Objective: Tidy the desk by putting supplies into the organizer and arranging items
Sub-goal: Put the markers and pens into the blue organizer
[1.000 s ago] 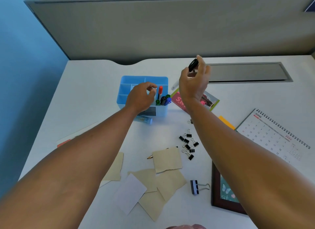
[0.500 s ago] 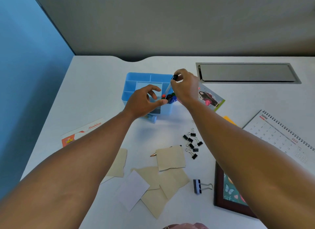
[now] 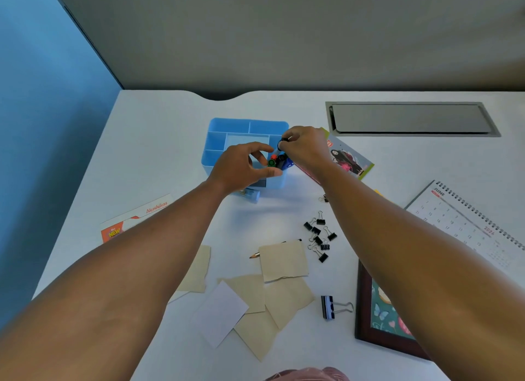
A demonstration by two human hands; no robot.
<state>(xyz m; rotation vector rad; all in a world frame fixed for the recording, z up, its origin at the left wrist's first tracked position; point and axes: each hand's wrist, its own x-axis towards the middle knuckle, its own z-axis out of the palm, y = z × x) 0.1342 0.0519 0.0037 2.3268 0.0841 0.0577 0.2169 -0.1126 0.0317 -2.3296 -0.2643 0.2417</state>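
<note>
Head view — white desk (image 3: 159, 142), grey partition (image 3: 284, 40).

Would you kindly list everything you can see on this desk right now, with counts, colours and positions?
Organizer: one, light blue, desk centre.
Markers: several; green, orange, black, blue caps; upright in organizer's near right compartment.
Small binder clips: about nine, black, right of centre.
Large binder clip: one, black, near edge.
Paper pieces: several, beige, one white, front centre.
Pencil: one, partly under paper.
Calendar: one, white, right.
Picture frame: one, dark brown, front right.
Leaflet: one, right of organizer.
Envelope: one, white and orange, left.
Left hand: steadying organizer.
Right hand: pinching black marker.
</note>
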